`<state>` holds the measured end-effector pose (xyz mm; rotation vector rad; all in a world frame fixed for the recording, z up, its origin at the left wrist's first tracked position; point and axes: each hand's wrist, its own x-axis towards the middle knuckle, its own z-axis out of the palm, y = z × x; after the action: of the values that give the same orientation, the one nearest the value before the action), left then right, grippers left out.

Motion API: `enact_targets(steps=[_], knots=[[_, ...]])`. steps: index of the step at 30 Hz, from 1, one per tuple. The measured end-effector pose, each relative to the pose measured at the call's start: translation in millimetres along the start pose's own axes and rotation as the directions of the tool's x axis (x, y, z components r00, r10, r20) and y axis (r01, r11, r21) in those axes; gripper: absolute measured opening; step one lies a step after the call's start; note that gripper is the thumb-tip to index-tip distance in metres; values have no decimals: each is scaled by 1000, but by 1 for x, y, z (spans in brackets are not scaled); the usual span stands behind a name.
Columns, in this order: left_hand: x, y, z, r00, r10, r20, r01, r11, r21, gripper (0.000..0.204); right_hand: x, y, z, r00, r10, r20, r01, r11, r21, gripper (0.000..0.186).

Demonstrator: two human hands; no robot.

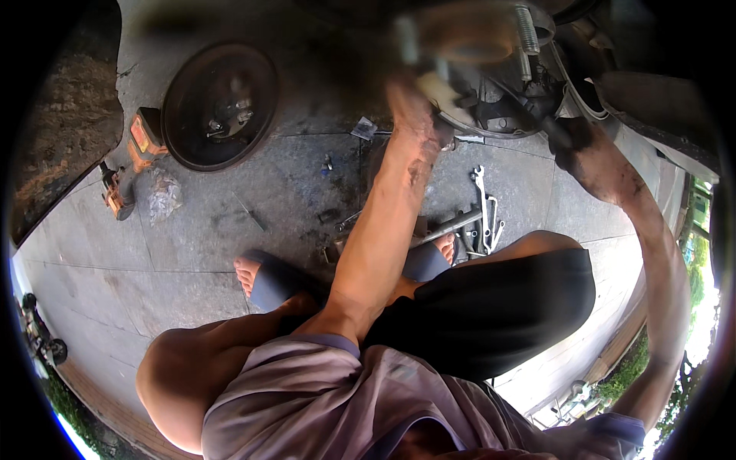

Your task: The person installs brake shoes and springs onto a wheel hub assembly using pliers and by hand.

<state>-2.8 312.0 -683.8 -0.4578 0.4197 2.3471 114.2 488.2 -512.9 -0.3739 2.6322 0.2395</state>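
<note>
My left hand (415,115) reaches up to a vehicle's wheel hub (475,42), where threaded studs (527,31) stick out close to the camera. Its fingers are hidden and blurred beside a pale piece (441,96). On the right side of the brake parts (498,115) below the hub, my right hand (589,157) is closed, its fingers blackened. A dark, slim shape (529,111) runs from it toward those parts; what it grips is too blurred to name.
A dark brake drum (178,134) lies left with small metal parts inside. Near it are an orange power tool (115,193), an orange-and-black block (146,138) and a clear plastic bag (163,195). Several wrenches (483,203) and a metal bar (452,226) lie by my right foot.
</note>
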Motion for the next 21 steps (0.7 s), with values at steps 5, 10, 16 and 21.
enact_targets(steps=[5, 10, 16, 21], knots=[[-3, 9, 8, 976, 7, 219, -4, 1000, -12, 41, -9, 16, 1, 983, -179, 32, 182, 965, -189, 26], [3, 13, 23, 997, 66, 27, -69, 993, 100, 48, -7, 7, -8, 993, -99, 58, 109, 971, -214, 47], [8, -4, 27, 995, 31, 98, -34, 999, 36, 50, -18, 14, -14, 968, -186, 169, 234, 915, -329, 43], [13, 7, 11, 991, 93, 99, -97, 995, 32, 51, 4, -7, -12, 944, -106, 313, 238, 875, -421, 17]])
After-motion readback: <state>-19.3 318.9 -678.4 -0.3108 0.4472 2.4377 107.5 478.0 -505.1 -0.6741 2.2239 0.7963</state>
